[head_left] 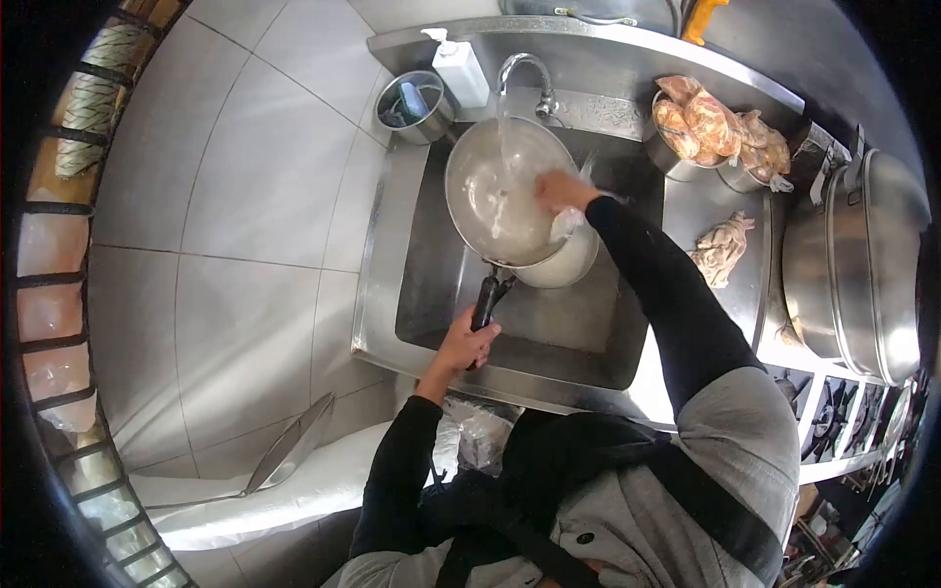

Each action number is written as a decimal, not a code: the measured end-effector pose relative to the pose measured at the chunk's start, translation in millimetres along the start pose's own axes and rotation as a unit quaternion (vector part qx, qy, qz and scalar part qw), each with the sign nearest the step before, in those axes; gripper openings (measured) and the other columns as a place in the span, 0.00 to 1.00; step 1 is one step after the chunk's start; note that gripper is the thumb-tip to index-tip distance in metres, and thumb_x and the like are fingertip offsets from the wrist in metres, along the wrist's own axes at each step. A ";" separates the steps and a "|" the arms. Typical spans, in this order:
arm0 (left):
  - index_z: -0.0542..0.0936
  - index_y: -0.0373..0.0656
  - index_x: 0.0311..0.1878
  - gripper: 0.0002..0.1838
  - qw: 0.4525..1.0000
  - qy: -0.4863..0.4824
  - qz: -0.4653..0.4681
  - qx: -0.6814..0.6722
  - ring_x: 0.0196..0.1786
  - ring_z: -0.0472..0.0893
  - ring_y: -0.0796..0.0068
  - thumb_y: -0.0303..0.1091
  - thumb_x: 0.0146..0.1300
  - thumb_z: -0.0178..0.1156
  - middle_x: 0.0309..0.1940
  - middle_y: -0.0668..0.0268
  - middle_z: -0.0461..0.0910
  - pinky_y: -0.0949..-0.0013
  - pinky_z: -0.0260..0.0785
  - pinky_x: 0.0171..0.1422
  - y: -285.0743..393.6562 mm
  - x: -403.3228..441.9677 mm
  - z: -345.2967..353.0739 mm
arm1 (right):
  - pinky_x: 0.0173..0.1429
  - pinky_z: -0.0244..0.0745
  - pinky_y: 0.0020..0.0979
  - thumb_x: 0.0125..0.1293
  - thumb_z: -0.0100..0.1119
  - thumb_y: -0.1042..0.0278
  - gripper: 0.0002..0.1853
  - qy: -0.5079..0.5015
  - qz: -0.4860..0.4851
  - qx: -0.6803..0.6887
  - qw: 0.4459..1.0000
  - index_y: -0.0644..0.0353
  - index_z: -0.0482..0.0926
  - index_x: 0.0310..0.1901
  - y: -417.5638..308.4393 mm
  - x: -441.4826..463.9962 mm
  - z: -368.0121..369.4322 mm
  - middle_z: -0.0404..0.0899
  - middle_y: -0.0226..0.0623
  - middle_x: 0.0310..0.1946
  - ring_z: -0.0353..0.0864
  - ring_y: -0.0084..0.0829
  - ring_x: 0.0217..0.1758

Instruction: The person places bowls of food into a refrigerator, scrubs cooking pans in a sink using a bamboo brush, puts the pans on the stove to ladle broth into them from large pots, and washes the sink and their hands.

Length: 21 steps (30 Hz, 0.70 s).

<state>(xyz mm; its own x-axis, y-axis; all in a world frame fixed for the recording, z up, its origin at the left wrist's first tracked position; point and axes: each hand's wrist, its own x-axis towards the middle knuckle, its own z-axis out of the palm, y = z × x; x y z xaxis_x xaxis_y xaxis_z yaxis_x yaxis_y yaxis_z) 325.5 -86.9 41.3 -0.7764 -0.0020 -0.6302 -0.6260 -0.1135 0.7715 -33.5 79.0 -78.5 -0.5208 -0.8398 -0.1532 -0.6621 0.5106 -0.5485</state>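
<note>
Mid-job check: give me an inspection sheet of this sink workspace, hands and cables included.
Surface: metal sink, tap running.
Job's things: pan under the stream, overlapping a second vessel.
Clutter: pump bottle, metal container, bulging packets, crumpled item.
Hands: left hand grips the pan's black handle; right hand over the pan, grip unclear.
Cables: pale line at top edge, nature unclear.
Surroundings: large pot right, grey tiles left.
</note>
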 end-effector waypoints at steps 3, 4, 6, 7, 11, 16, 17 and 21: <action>0.68 0.39 0.54 0.19 0.998 -0.013 -0.020 0.059 0.14 0.69 0.79 0.31 0.66 0.64 0.18 0.70 0.70 0.70 0.62 0.17 -7.1 3.2 9.4 | 0.43 0.76 0.49 0.60 0.59 0.59 0.12 0.315 0.059 0.091 0.943 0.58 0.84 0.29 -6.6 49.6 4.3 0.82 0.51 0.29 0.83 0.48 0.34; 0.68 0.40 0.54 0.19 0.994 -0.003 -0.018 0.111 0.14 0.69 0.79 0.31 0.65 0.64 0.18 0.70 0.70 0.69 0.62 0.17 -3.0 5.3 12.9 | 0.42 0.75 0.47 0.59 0.60 0.60 0.11 0.309 -0.013 0.029 0.951 0.58 0.82 0.27 -33.7 58.7 8.1 0.81 0.47 0.28 0.81 0.47 0.33; 0.69 0.40 0.54 0.19 0.988 0.012 -0.010 0.152 0.15 0.70 0.79 0.32 0.65 0.64 0.19 0.70 0.71 0.69 0.63 0.18 4.9 5.5 15.0 | 0.44 0.74 0.45 0.60 0.58 0.62 0.09 0.262 -0.157 0.030 0.952 0.58 0.80 0.30 -82.0 57.8 29.8 0.80 0.44 0.30 0.80 0.44 0.34; 0.70 0.39 0.55 0.20 0.989 0.017 -0.006 0.145 0.15 0.70 0.79 0.32 0.65 0.65 0.19 0.70 0.71 0.69 0.63 0.18 9.2 3.3 10.6 | 0.47 0.74 0.44 0.62 0.56 0.62 0.09 0.200 -0.202 0.105 0.953 0.59 0.80 0.35 -82.2 34.8 50.2 0.81 0.45 0.33 0.80 0.43 0.37; 0.73 0.37 0.57 0.22 0.971 0.097 0.025 0.219 0.16 0.71 0.80 0.34 0.64 0.66 0.20 0.69 0.72 0.68 0.64 0.20 10.3 -12.9 -14.4 | 0.59 0.75 0.40 0.71 0.49 0.65 0.17 0.141 -0.197 -0.150 0.959 0.62 0.80 0.56 55.0 3.4 131.0 0.82 0.48 0.44 0.82 0.38 0.48; 0.71 0.40 0.54 0.18 0.963 0.139 0.068 0.222 0.14 0.67 0.83 0.34 0.67 0.65 0.16 0.74 0.69 0.72 0.57 0.17 -24.2 1.9 -38.7 | 0.61 0.73 0.38 0.77 0.49 0.53 0.23 0.166 -0.001 0.566 0.808 0.56 0.75 0.65 -77.6 11.3 -3.1 0.81 0.35 0.58 0.79 0.36 0.59; 0.71 0.38 0.55 0.19 0.965 0.143 0.058 0.211 0.14 0.68 0.81 0.34 0.66 0.66 0.17 0.72 0.70 0.71 0.58 0.17 -16.4 1.1 -33.2 | 0.77 0.57 0.36 0.80 0.42 0.51 0.28 0.259 -0.200 0.511 0.795 0.63 0.66 0.72 -112.4 -1.2 21.0 0.66 0.41 0.73 0.64 0.37 0.75; 0.71 0.36 0.57 0.21 0.977 0.133 0.051 0.159 0.14 0.69 0.79 0.33 0.65 0.66 0.17 0.70 0.71 0.70 0.60 0.17 23.6 -11.4 -20.4 | 0.83 0.40 0.42 0.77 0.36 0.35 0.41 0.140 -0.090 0.346 0.923 0.62 0.55 0.77 -225.5 -54.2 31.5 0.53 0.46 0.79 0.46 0.43 0.83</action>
<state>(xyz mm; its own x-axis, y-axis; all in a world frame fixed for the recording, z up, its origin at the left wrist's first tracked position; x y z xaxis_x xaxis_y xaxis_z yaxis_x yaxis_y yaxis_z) 321.0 -109.8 64.9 -0.8163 -0.2592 -0.5162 -0.5698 0.2155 0.7930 161.0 3.5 27.6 -0.6191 -0.7693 0.1578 -0.3002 0.0461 -0.9528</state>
